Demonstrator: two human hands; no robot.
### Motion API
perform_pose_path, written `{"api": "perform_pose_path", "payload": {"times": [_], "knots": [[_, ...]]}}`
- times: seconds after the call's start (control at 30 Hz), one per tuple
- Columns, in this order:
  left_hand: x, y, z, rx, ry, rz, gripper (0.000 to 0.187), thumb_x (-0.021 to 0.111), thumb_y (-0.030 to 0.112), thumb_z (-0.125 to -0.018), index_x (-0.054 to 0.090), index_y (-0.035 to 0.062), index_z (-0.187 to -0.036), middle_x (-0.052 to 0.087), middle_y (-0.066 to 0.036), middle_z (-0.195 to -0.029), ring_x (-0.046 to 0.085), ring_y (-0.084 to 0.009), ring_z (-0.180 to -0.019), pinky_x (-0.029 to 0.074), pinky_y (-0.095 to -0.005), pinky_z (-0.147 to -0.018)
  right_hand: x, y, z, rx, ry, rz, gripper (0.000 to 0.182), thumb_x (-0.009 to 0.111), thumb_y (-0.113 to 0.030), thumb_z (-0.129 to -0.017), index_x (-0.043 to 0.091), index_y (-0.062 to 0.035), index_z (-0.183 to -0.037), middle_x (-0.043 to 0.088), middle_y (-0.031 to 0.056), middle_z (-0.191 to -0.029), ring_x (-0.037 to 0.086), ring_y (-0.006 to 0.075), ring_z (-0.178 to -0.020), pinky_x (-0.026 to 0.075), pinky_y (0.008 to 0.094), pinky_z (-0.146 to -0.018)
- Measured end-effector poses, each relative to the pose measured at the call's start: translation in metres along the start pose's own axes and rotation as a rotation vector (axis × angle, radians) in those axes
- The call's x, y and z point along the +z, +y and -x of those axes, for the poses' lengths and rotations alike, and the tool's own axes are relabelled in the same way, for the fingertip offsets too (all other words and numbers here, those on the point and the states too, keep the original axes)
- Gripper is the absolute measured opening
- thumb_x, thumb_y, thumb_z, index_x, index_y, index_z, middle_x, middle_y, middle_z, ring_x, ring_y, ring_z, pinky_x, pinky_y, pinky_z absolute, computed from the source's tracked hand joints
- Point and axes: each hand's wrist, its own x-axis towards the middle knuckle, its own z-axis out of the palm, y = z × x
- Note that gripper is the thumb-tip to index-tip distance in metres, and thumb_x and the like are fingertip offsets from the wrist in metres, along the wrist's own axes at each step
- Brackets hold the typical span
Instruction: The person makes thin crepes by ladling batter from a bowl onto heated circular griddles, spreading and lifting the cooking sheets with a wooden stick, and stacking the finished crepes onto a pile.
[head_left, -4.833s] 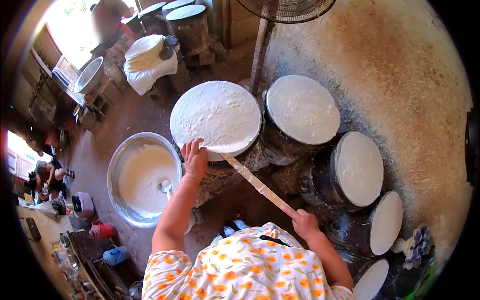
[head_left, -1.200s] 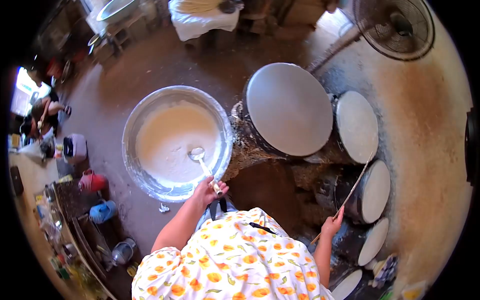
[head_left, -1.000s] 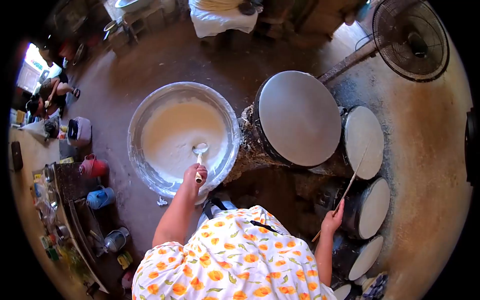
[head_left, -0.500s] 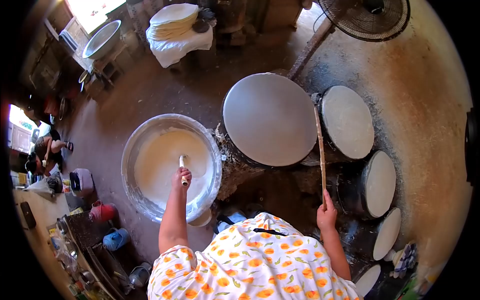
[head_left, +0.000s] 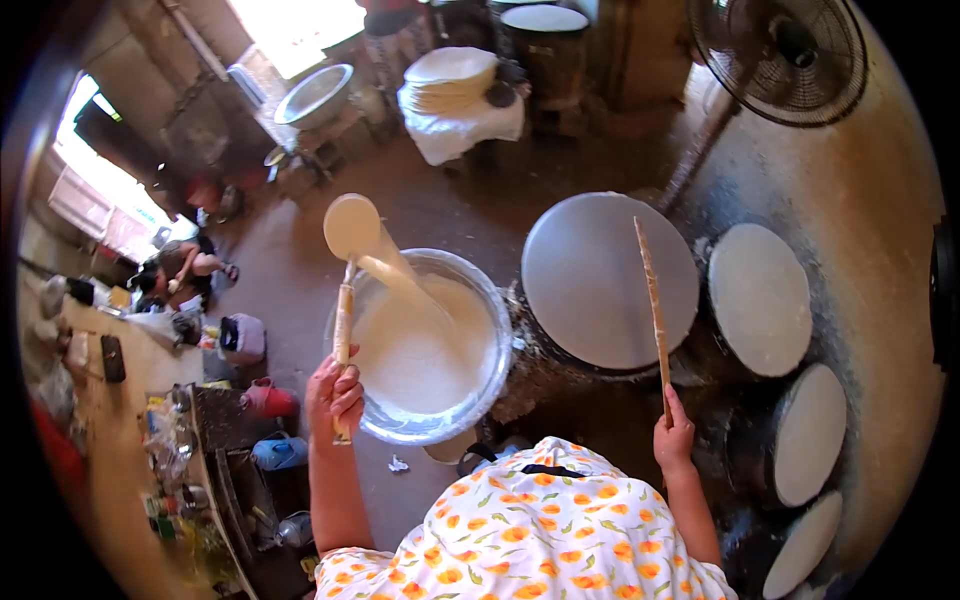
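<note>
My left hand (head_left: 335, 392) is wrapped round the wooden handle of a ladle (head_left: 352, 226), raised over the far left rim of a wide metal basin (head_left: 498, 372). Cream-coloured batter (head_left: 425, 365) fills the ladle's bowl and streams from it down into the basin. In my right hand (head_left: 674, 436) is a long thin wooden stick (head_left: 655, 305), pointing away from me. Its far part overlaps the large round steaming drum top (head_left: 600, 280) to the right of the basin.
More round white-topped drums (head_left: 760, 300) curve along the right. A big fan (head_left: 780, 60) stands at the back right. Behind lie a stack of round sheets (head_left: 450, 80) on white cloth and another basin (head_left: 315, 95). A person (head_left: 180, 270) sits far left, beyond a blue jug (head_left: 280, 452).
My left hand has lifted the ladle out of the batter and moved it left, and batter now pours from it. The view has turned left; my right hand keeps the stick.
</note>
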Motion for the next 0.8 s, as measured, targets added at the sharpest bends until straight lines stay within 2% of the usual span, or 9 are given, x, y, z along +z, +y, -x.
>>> {"api": "perform_pose_path", "payload": {"times": [0.17, 0.27, 0.3, 0.33, 0.4, 0.43, 0.5, 0.7, 0.8], "knots": [[0.085, 0.04, 0.051, 0.29, 0.0, -0.476, 0.037, 0.04, 0.011, -0.097, 0.037, -0.0057, -0.129, 0.043, -0.004, -0.067, 0.039, -0.0067, -0.04, 0.035, -0.0215, -0.03, 0.008, -0.012, -0.024, -0.197, -0.004, -0.035, 0.053, 0.047, 0.01, -0.077, 0.054, -0.0081, -0.126, 0.06, 0.0184, -0.116, 0.059, 0.0347, -0.105, 0.048, 0.0355, -0.088], [0.07, 0.025, 0.06, 0.27, 0.111, -0.545, 0.034, 0.041, 0.011, -0.096, 0.04, -0.0042, -0.127, 0.042, -0.002, -0.066, 0.038, -0.0064, -0.039, 0.035, -0.0219, -0.029, 0.008, -0.02, -0.03, -0.1, -0.105, -0.008, 0.053, 0.047, 0.01, -0.077, 0.054, -0.0094, -0.126, 0.06, 0.0189, -0.115, 0.059, 0.0351, -0.104, 0.049, 0.0358, -0.087], [0.059, 0.014, 0.059, 0.235, 0.22, -0.593, 0.031, 0.04, 0.013, -0.096, 0.043, -0.0034, -0.123, 0.042, -0.001, -0.065, 0.038, -0.0063, -0.039, 0.036, -0.0221, -0.03, 0.01, -0.024, -0.032, -0.197, -0.079, -0.028, 0.054, 0.048, 0.009, -0.077, 0.054, -0.0108, -0.127, 0.061, 0.0188, -0.114, 0.06, 0.0348, -0.103, 0.049, 0.0356, -0.085], [0.041, 0.006, 0.058, 0.228, 0.227, -0.586, 0.031, 0.04, 0.013, -0.096, 0.043, -0.0034, -0.123, 0.042, -0.001, -0.065, 0.038, -0.0063, -0.039, 0.036, -0.0221, -0.03, 0.011, -0.024, -0.033, -0.194, -0.086, -0.02, 0.054, 0.048, 0.009, -0.077, 0.054, -0.0108, -0.127, 0.061, 0.0188, -0.114, 0.06, 0.0348, -0.103, 0.049, 0.0356, -0.085], [0.001, -0.011, 0.056, 0.007, 0.387, -0.191, 0.029, 0.038, 0.015, -0.097, 0.043, -0.0045, -0.118, 0.041, -0.001, -0.066, 0.039, -0.0071, -0.041, 0.037, -0.0229, -0.032, 0.014, -0.023, -0.035, -0.231, -0.127, -0.053, 0.054, 0.05, 0.009, -0.077, 0.053, -0.0113, -0.128, 0.061, 0.0186, -0.115, 0.06, 0.0323, -0.104, 0.049, 0.0335, -0.084], [-0.015, -0.017, 0.058, 0.005, 0.394, -0.179, 0.029, 0.038, 0.015, -0.097, 0.043, -0.0045, -0.118, 0.041, -0.001, -0.066, 0.039, -0.0071, -0.041, 0.037, -0.0229, -0.032, 0.013, -0.028, -0.036, -0.234, -0.163, -0.066, 0.054, 0.05, 0.01, -0.077, 0.053, -0.0101, -0.127, 0.061, 0.0176, -0.116, 0.06, 0.0301, -0.107, 0.048, 0.0326, -0.086], [-0.03, -0.023, 0.064, -0.133, 0.497, 0.167, 0.022, 0.038, 0.013, -0.097, 0.045, -0.0032, -0.11, 0.04, -0.001, -0.065, 0.039, -0.0074, -0.042, 0.037, -0.0221, -0.033, 0.013, -0.032, -0.037, -0.23, -0.208, -0.069, 0.054, 0.049, 0.01, -0.077, 0.053, -0.0096, -0.127, 0.061, 0.0173, -0.116, 0.06, 0.0294, -0.107, 0.048, 0.032, -0.087], [-0.001, -0.014, 0.115, 0.026, 0.346, -0.119, 0.025, 0.038, 0.012, -0.097, 0.044, -0.003, -0.116, 0.039, -0.001, -0.064, 0.038, -0.0073, -0.04, 0.037, -0.0226, -0.032, 0.018, -0.041, -0.037, -0.298, -0.275, -0.046, 0.054, 0.049, 0.01, -0.077, 0.052, -0.0094, -0.128, 0.061, 0.0173, -0.116, 0.06, 0.0302, -0.106, 0.048, 0.0306, -0.084], [-0.009, -0.016, 0.103, 0.115, 0.346, -0.266, 0.022, 0.041, 0.012, -0.096, 0.045, -0.0018, -0.113, 0.041, -0.001, -0.063, 0.039, -0.0074, -0.04, 0.037, -0.0222, -0.032, 0.028, -0.042, -0.036, -0.402, -0.232, -0.099, 0.061, 0.051, 0.009, -0.074, 0.052, -0.0174, -0.129, 0.062, 0.0198, -0.106, 0.062, 0.0348, -0.093, 0.05, 0.0355, -0.076]]}}
